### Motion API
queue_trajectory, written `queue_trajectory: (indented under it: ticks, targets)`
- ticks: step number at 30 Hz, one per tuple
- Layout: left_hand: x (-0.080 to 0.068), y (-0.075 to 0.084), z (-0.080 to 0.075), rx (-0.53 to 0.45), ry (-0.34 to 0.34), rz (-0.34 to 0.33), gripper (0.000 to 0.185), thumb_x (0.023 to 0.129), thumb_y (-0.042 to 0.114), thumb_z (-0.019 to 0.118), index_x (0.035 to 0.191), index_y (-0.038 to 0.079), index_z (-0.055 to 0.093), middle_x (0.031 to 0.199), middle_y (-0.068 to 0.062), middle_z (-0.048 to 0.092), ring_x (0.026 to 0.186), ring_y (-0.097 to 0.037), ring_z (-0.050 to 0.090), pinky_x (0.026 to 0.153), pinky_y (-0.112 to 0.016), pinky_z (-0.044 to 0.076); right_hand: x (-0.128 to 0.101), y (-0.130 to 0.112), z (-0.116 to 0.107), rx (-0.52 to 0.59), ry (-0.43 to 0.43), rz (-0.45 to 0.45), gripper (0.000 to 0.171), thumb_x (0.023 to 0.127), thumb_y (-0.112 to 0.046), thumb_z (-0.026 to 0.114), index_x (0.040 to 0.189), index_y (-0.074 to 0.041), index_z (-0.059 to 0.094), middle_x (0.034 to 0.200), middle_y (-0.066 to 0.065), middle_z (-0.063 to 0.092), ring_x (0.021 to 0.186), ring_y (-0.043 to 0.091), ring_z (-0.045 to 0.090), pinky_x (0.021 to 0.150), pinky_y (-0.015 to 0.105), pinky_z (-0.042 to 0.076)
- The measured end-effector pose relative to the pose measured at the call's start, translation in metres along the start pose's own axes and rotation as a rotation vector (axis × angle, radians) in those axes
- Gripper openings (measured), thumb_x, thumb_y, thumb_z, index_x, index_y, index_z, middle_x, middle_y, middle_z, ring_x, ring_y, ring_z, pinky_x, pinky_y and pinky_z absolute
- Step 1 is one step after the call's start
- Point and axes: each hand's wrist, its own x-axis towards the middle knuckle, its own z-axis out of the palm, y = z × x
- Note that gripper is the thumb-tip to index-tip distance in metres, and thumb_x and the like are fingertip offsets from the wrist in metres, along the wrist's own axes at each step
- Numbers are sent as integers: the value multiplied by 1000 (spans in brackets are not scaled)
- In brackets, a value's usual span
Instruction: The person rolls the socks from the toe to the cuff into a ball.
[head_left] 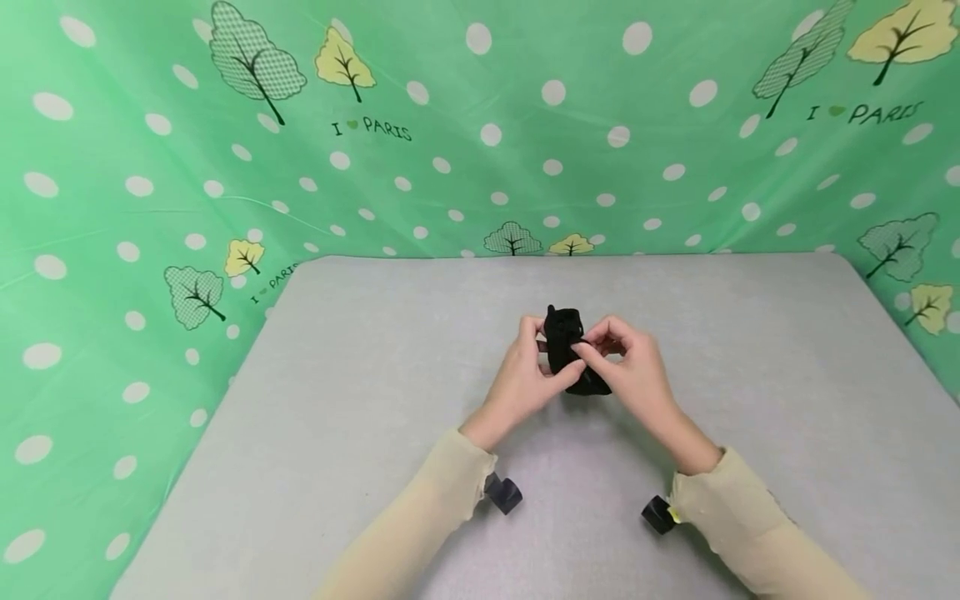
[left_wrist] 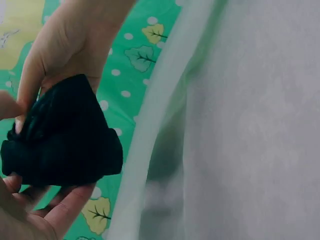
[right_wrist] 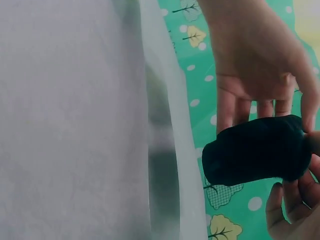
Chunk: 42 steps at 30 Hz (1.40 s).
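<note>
Sleeves: pale left sleeve (head_left: 420,508) and pale right sleeve (head_left: 757,525) reach in from the near side over the bench (head_left: 345,350).
Cuffs: a dark left cuff piece (head_left: 506,494) and a dark right cuff piece (head_left: 659,515), the latter with a yellow bit beside it; both well apart from the work.
Left hand: the left hand (head_left: 527,367) holds the black cloth item (head_left: 561,337), thumb across the near side, fingers behind.
Right hand: the right hand (head_left: 633,367) pinches the same item at its right side between thumb and fingers.
Black item: between the hands, over the middle of the bench toward the far edge; whether it touches the surface, I cannot tell.
In the way: thumbs and fingers cover part of the item from the head.
Head only: a small nub on the item's top.
Left wrist: the item tapers to a corner, with folds gathered on one side.
Right wrist: a smoother, rounded side, with the left hand's fingers behind it.
Both wrists: a pale blurred band (left_wrist: 160,90) between grey surface and backdrop.
Backdrop: green dotted cloth (head_left: 442,75) with trees; "I PARIS" reads clearly from the head.
</note>
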Motion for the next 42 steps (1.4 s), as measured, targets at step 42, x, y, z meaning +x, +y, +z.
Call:
queue_trajectory:
  ticks: [42]
  targets:
    - [-13, 22, -33, -160, -141, 275, 40, 82, -11, 66, 118, 6, 63, 118, -10, 59, 107, -19, 60, 83, -26, 59, 22, -6, -20, 905, -573, 205, 21, 103, -10, 51, 91, -18, 66, 90, -7, 62, 84, 8, 57, 77, 23, 49]
